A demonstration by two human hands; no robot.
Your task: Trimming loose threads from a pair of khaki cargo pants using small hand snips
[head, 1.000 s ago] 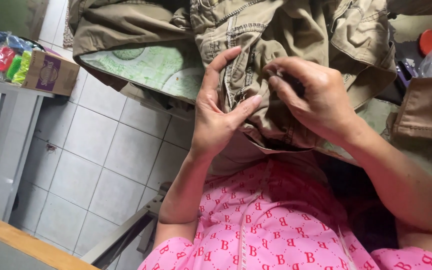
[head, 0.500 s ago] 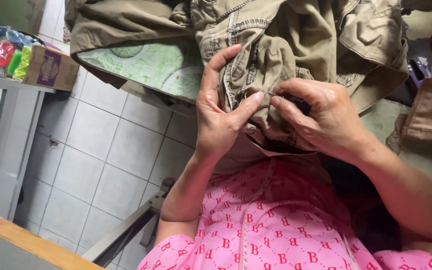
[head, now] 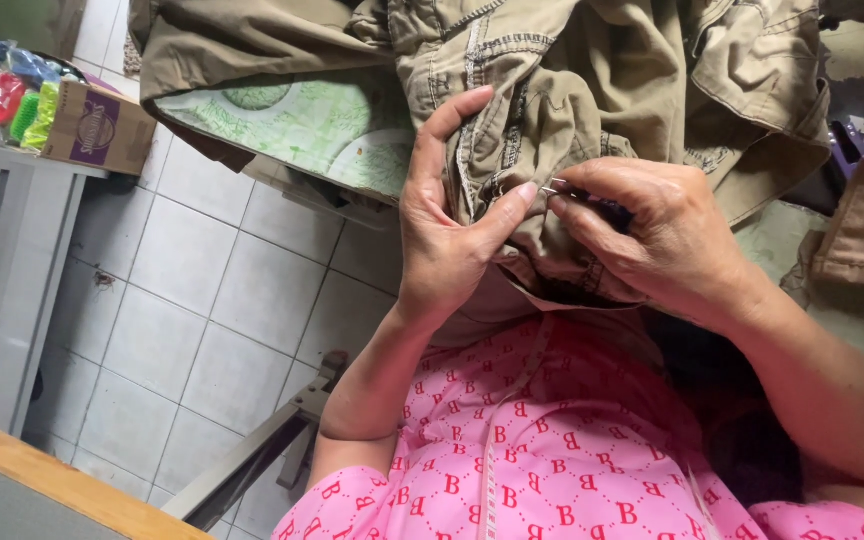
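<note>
between my two hands, right at the pinch, lies a bunched fold of the khaki garment [head: 592, 110], a heavy cotton piece with stitched seams that spills away from me over the patterned green cloth [head: 292, 120] beyond my knuckles. my left hand [head: 447, 230] is clamped on that fold: the thumb presses in from the near side, its tip pointing toward my right hand, and the fingers stand up behind the fabric on the far side. my right hand [head: 652, 240] is closed too, thumb and forefinger squeezed together on a thin needle [head: 555, 189], a small silvery sliver showing just past the fingertips. its long axis runs roughly crosswise, from my right hand toward my left, and its bare end sits just beside my left thumb tip, almost touching it. so the fabric ridge lies directly ahead of the needle, toward the left, and the left thumb is the nearest thing in its line. whether thread trails from it i cannot tell. below both wrists is my pink patterned top [head: 552, 450]; off past my left elbow are pale floor tiles [head: 202, 300].
</note>
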